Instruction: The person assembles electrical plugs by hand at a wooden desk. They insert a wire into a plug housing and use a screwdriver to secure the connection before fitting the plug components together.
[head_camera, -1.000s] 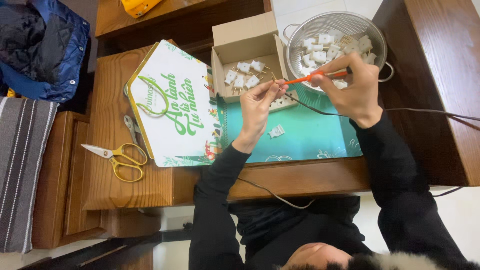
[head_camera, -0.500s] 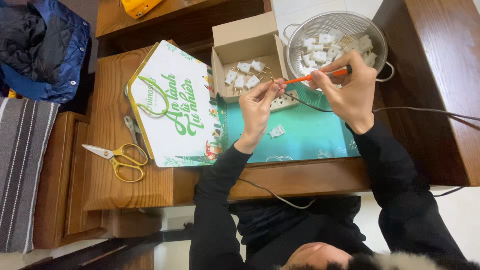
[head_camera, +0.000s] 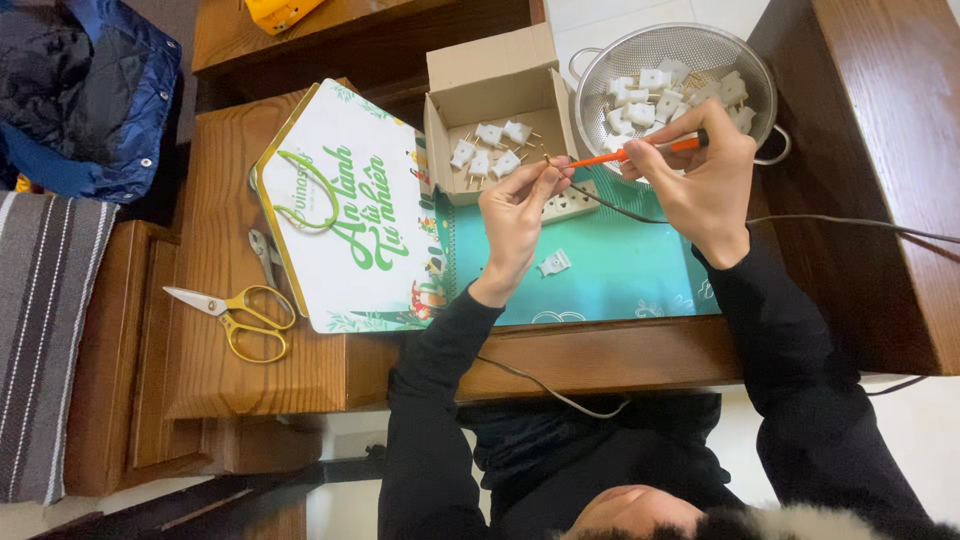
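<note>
Working a small part beside the cardboard box

We see the open cardboard box (head_camera: 492, 105) holding five white plugs (head_camera: 489, 148). Left of it lies one white-and-green printed card (head_camera: 345, 205); right of it, one metal colander (head_camera: 672, 62). Our left hand (head_camera: 517, 215) pinches a small part; our right hand (head_camera: 700, 180) grips an orange-handled tool (head_camera: 632, 153). Both hands sit as before.

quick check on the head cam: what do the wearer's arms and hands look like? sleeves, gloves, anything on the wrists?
Both arms wear long black sleeves that reach the wrists, plain, with no visible markings. The left hand and right hand are bare: no gloves. No ring, watch or band is visible on either. The sleeves match the dark top at the bottom of the view, where a pale furry trim shows at the edge.
</note>
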